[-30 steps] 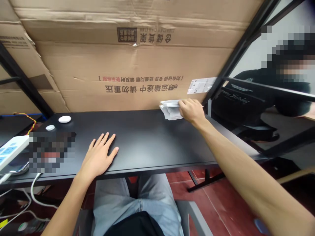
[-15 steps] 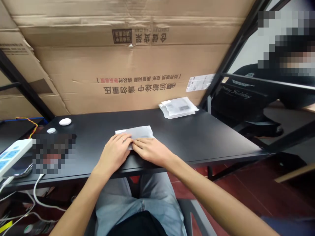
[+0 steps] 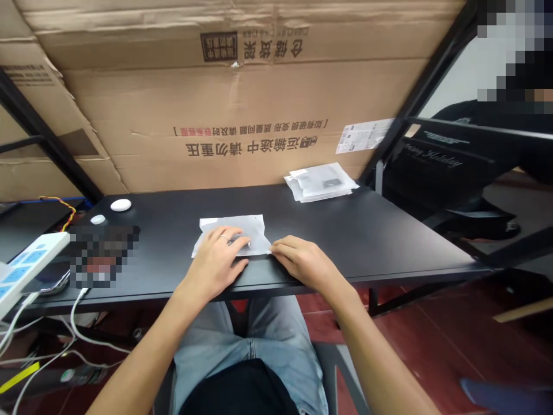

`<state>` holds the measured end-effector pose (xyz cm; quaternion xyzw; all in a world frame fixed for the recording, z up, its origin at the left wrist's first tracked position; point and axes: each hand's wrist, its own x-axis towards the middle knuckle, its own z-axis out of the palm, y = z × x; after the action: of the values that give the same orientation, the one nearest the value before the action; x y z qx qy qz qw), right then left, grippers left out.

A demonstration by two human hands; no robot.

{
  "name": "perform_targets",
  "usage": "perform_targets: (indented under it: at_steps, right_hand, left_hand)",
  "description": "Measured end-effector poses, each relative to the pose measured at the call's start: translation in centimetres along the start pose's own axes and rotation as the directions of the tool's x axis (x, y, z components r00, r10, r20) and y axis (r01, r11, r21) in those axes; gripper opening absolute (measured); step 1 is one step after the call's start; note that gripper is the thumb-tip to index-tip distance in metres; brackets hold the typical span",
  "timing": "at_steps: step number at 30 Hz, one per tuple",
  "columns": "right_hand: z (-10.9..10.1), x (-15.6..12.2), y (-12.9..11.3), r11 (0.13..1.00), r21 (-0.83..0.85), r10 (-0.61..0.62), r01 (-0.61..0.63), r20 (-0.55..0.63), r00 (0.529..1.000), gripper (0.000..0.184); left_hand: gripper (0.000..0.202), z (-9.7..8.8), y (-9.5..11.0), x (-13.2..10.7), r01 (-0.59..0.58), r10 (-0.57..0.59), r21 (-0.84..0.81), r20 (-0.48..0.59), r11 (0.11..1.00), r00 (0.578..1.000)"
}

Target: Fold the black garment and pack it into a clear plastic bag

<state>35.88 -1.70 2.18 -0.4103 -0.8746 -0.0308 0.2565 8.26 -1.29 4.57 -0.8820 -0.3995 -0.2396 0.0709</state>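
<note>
1. Squarely on the black desk (image 3: 367,230), near its front edge, lies a flat clear plastic bag (image 3: 254,229);
2. the left hand (image 3: 215,259) is spread palm down on the bag, pressing it flat, with a ring (image 3: 224,236) on one finger; it pinches nothing;
3. the right hand (image 3: 305,262) rests on the desk with fingers loosely together, their tips at the bag's right corner; it pinches nothing;
4. toward the back of the desk sits a stack of bags (image 3: 322,181); two white discs (image 3: 121,204) lie at the desk's far left;
5. a power strip (image 3: 30,265) lies off the desk's left end;
6. behind the desk stands a cardboard sheet (image 3: 259,98); past the desk's right end sits a co-worker (image 3: 470,155) in a dark shirt.
</note>
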Motion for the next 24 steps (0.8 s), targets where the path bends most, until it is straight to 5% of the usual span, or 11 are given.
perform_targets:
  at_steps: [6, 10, 16, 24]
  right_hand:
    - [-0.1, 0.0, -0.1, 1.000, -0.011, 0.018, -0.018, -0.018, 1.000, 0.027]
    - [0.0, 0.0, -0.3, 0.997, -0.063, 0.037, -0.037, 0.006, 0.999, 0.030]
    - [-0.3, 0.1, -0.5, 0.995, -0.072, 0.063, -0.062, 0.017, 0.998, 0.026]
    - [-0.7, 0.0, -0.4, 0.994, -0.068, 0.086, -0.086, 0.001, 0.996, 0.027]
  left_hand:
    - [0.008, 3.0, 4.0, 2.8, -0.044, 0.045, 0.104, -0.014, 0.994, 0.999]
    - [0.019, 4.0, 4.2, 3.3, -0.092, 0.101, 0.190, -0.041, 0.978, 0.994]
    - [0.022, 2.5, 2.5, 1.9, -0.090, 0.095, 0.247, -0.011, 0.965, 0.995]
    - [0.021, -1.4, -2.7, -2.7, 0.030, -0.041, 0.272, 0.032, 0.962, 0.999]
